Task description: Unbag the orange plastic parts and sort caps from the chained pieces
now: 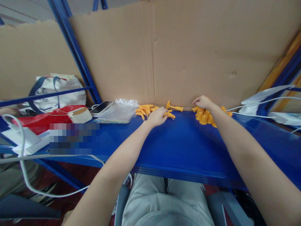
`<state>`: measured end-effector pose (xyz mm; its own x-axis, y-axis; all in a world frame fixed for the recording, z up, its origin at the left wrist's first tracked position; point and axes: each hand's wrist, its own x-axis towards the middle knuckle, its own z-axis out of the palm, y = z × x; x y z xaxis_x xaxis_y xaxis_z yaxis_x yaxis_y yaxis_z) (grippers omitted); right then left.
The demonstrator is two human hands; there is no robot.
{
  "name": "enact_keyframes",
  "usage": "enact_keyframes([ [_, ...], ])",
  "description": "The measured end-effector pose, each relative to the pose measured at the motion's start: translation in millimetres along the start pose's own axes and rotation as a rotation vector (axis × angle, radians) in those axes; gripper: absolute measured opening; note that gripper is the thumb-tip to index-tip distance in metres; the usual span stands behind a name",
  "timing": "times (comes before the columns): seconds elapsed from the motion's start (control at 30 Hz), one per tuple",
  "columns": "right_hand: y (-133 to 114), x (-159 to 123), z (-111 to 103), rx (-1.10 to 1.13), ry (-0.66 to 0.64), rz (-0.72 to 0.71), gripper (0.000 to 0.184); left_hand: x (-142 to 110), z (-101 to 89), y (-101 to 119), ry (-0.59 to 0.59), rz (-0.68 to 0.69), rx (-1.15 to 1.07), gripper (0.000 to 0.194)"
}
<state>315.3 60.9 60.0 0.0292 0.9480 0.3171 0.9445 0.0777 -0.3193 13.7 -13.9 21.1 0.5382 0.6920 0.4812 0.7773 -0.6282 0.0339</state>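
Observation:
My left hand (157, 117) rests low over a row of orange banana-shaped pieces with small metal clasps. Its thumb and fingers close about one orange curved piece (169, 115) that sticks out on the right. Left of this hand lie several more orange curved pieces (144, 109). Behind it, against the cardboard, stands an orange piece with a flared end (176, 108). My right hand (202, 102) is above a heap of orange cup-like pieces (204, 117), its fingers curled and pointing left. Whatever lies between those fingers is hidden.
A blue table (169, 147) carries everything, backed by a cardboard wall (183, 50). To the left are clear plastic bags (119, 111), a phone (102, 107), a red bag (51, 116) and a white cable (23, 163). White cables and a white box (285, 118) lie at right.

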Motion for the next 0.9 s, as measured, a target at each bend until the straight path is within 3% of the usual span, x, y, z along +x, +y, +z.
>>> enact_keyframes([
  [0.2,13.0,-10.8,-5.9,-0.055,0.184,0.169,0.033,-1.3,11.7,-7.3,-0.084,0.017,0.055,0.035],
  [0.37,26.4,-14.1,1.8,-0.091,0.155,0.283,0.035,-1.9,14.6,-9.0,-0.193,-0.014,0.055,0.045],
  [0.53,30.1,-15.8,4.4,-0.097,0.085,0.318,0.040,-2.3,11.4,-6.9,-0.152,-0.038,0.063,0.035],
  [0.8,35.7,-22.6,-7.4,-0.130,0.324,0.394,0.039,-1.0,2.5,-3.7,-0.173,-0.120,0.156,0.034],
  [0.9,41.0,-22.7,-8.8,-0.135,0.249,0.490,0.045,-1.5,-0.9,-1.0,-0.189,-0.145,0.142,0.036],
])
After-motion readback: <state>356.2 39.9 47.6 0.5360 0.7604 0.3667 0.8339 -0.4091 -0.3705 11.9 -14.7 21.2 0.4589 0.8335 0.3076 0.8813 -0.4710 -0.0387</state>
